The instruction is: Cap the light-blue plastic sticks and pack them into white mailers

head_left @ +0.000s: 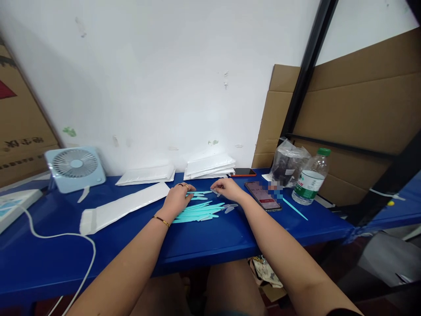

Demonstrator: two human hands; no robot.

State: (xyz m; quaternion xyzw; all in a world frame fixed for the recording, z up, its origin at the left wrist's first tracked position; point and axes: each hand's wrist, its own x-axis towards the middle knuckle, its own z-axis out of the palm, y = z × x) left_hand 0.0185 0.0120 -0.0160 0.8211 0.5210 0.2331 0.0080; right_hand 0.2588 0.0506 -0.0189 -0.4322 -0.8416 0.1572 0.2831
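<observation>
My right hand point(225, 187) pinches a clear piece point(215, 192); my left hand point(177, 198) curls over teal strips point(199, 198), grip unclear. Work looks unfinished, loose clear bits point(231, 206) lying right.

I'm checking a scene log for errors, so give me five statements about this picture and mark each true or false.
1. The bottle has a green cap. True.
2. The fan stands at the right end of the table. False: it stands toward the left end.
3. A bracelet is on the wrist of the left hand. True.
4. Every turquoise strip lies in front of the hands. False: one strip lies apart, to the right of the phone with the lit screen.
5. The long white packet lies to the left of the left hand. True.
</observation>
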